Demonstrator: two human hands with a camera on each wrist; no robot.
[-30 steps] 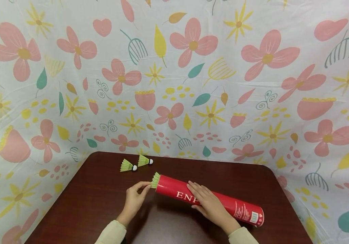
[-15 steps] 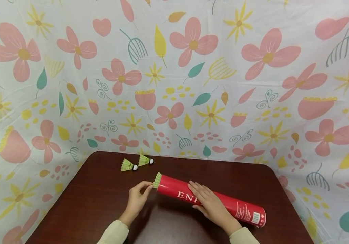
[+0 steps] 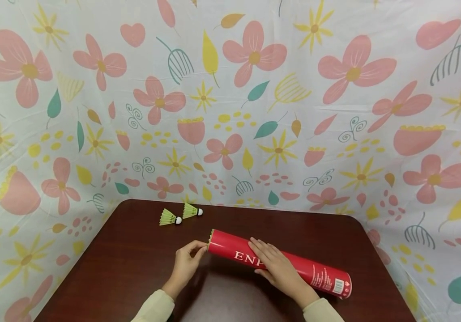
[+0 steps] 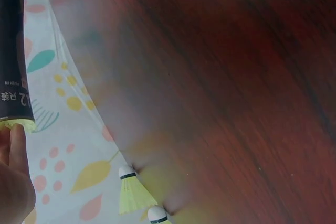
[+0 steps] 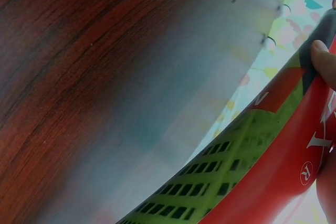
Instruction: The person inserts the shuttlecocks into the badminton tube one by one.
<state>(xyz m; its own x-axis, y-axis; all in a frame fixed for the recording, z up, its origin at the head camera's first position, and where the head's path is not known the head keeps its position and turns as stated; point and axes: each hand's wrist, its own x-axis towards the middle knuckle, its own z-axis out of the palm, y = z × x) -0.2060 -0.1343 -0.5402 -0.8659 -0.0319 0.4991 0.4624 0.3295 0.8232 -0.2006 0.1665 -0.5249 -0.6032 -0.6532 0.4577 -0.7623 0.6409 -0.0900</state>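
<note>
A long red shuttlecock tube (image 3: 230, 247) slants across the table, its mouth towards the left. My right hand (image 3: 280, 273) grips it around the middle, fingers over the top and thumb on the near side. At the mouth, my left hand (image 3: 186, 264) pinches the feather edge of a yellow-green shuttlecock (image 3: 211, 237). Only a thin rim of its feathers shows; the tube hides the remainder. In the left wrist view, the fingers touch that yellow rim (image 4: 29, 126) under the tube's dark side (image 4: 13, 51). The right wrist view shows the tube's green-patterned side (image 5: 226, 156) and my thumb (image 5: 323, 59).
Two yellow-green shuttlecocks with white heads, one nearer (image 3: 170, 217) and one farther (image 3: 192, 210), lie at the table's back left. The dark brown table (image 3: 134, 250) has a rounded back edge. A floral cloth (image 3: 230, 112) hangs behind and on both sides.
The shuttlecock has slid into the tube, from a clear fan of feathers to a thin rim. My left hand has moved right with it. The tube has shifted slightly right under my right hand.
</note>
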